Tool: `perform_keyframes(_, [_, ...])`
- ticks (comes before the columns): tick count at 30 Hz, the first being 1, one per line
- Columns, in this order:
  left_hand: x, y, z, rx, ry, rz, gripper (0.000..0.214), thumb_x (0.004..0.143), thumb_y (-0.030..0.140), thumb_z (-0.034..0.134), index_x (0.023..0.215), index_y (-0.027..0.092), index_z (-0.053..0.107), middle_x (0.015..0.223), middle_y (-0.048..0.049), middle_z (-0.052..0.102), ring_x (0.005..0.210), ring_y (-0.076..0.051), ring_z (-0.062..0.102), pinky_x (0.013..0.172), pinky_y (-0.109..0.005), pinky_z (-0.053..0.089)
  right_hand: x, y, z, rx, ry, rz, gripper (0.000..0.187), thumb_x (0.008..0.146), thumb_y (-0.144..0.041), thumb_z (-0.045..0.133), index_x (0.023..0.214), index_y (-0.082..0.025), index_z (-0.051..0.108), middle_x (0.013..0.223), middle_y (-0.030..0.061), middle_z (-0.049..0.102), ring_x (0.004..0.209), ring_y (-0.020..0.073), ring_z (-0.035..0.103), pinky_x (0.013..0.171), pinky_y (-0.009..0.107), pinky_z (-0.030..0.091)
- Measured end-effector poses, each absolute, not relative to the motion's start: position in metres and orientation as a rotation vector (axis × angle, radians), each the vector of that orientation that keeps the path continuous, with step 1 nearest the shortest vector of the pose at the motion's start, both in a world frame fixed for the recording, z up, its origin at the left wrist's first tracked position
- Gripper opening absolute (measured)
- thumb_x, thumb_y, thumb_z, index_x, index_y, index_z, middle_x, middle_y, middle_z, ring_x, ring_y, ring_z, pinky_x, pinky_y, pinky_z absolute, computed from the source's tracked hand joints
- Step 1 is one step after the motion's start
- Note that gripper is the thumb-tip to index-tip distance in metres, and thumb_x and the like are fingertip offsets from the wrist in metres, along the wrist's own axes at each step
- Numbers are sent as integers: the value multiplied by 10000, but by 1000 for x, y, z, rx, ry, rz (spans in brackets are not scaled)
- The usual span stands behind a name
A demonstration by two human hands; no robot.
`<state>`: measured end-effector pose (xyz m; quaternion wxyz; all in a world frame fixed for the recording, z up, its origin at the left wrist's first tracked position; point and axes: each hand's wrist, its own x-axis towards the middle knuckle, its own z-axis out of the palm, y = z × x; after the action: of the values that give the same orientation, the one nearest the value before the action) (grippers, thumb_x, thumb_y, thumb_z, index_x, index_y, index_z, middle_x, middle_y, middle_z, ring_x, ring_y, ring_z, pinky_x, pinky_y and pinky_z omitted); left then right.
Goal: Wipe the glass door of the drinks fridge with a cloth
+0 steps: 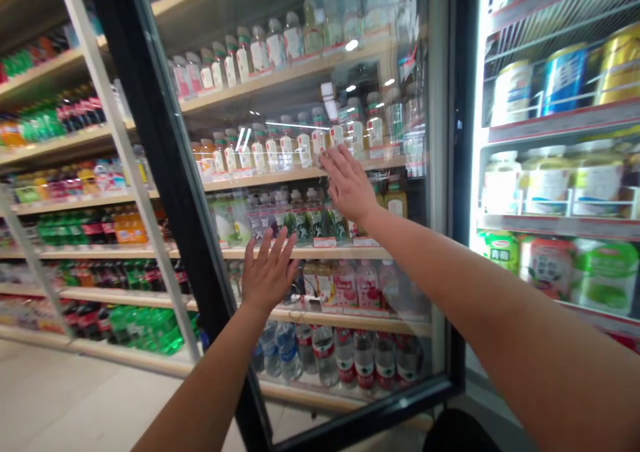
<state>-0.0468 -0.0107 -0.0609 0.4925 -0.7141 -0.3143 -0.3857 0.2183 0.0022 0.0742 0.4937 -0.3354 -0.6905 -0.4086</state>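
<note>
A glass door [310,265] in a black frame stands swung out from a lit cooler on the right. Against or just before its pane, my left hand [267,272] is raised low on the glass with fingers spread. Higher and further right, my right hand [347,182] reaches to the pane, its fingers stretched forward and slightly bent. Neither hand visibly holds anything, though the right palm is hidden. Whether both palms press on the glass is hard to tell. Through the pane show white-labelled bottles [286,144] and clear water bottles [325,355] on wooden shelves.
Inside the cooler at right are cans [564,79], white-capped bottles [547,179] and pouch-like packs [550,265] on wire-fronted shelves. Long drink shelves [95,139] run along the left above a pale tiled floor [75,399]. A dark rounded shape [460,432] shows at the bottom edge.
</note>
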Motion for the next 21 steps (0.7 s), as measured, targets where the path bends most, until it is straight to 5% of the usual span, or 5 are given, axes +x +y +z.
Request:
perform_keyframes(8, [-63,-16,-9,-1664,-719,-1039,731,1036,268,584,1665,329,216,1707,-76,212,1580,-336,211,1279,-559,256,236,-8,60,-677,-1979,-1133,590,964,-138,526,1546,-217,463,1641,37,417,1570,247,298,1307,513,275])
perform_keyframes(14, [-66,-14,103,-1632,-939,-1201,624,1071,437,405,1639,197,306,1720,-51,188,1588,-368,148,1295,-622,88,244,0,83,-809,-1649,-1002,575,966,-128,480,1534,-217,488,1632,48,428,1566,254,307,1313,549,220])
perform_keyframes(18, [-56,-13,112,-1696,-1040,-1211,710,1040,457,295,1647,92,244,1731,-125,110,1603,-348,32,1288,-598,-6,229,3,56,-844,-1636,-1003,605,955,-144,469,1556,-206,465,1654,38,395,1589,243,249,1328,492,204])
perform_keyframes(21, [-52,-14,107,-1754,-1040,-1332,735,999,459,341,1653,133,252,1739,-78,101,1609,-305,-12,1291,-562,-72,231,-2,50,-824,-1900,-1131,571,991,-193,446,1557,-257,466,1656,-4,393,1592,205,244,1342,463,164])
